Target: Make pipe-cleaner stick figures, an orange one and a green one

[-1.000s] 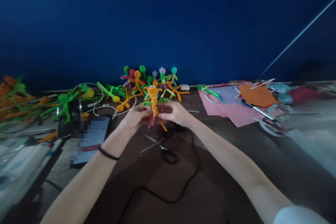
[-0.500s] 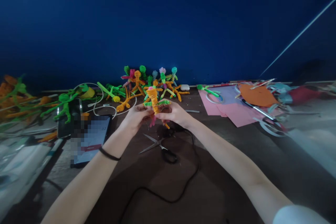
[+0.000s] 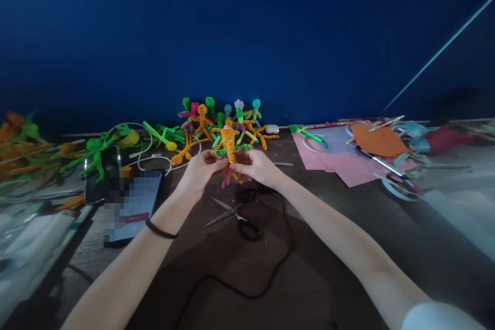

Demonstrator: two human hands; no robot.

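Between my two hands, above the dark table, is a pipe-cleaner figure (image 3: 228,140) with an orange wound body, green arms out to the sides and pink and orange ends below. My left hand (image 3: 203,169) pinches it from the left, and my right hand (image 3: 255,167) grips it from the right. The fingertips nearly meet under the green arms, and part of the lower body is hidden behind them. Just below my hands lie opened scissors (image 3: 234,210) with black handles. Several other pipe-cleaner figures (image 3: 202,113) stand behind, near the blue wall.
A phone (image 3: 141,206) lies to the left, beside white cables and green and orange pipe-cleaner pieces (image 3: 95,152). Pink paper sheets (image 3: 350,167), an orange paper piece (image 3: 379,140) and a pen (image 3: 381,162) are at right. A black cable (image 3: 284,258) curves across the front.
The figure has turned and tilted slightly in my hands, and more of its pink and orange lower ends shows below my fingers. Both hands keep their hold; everything else stays put.
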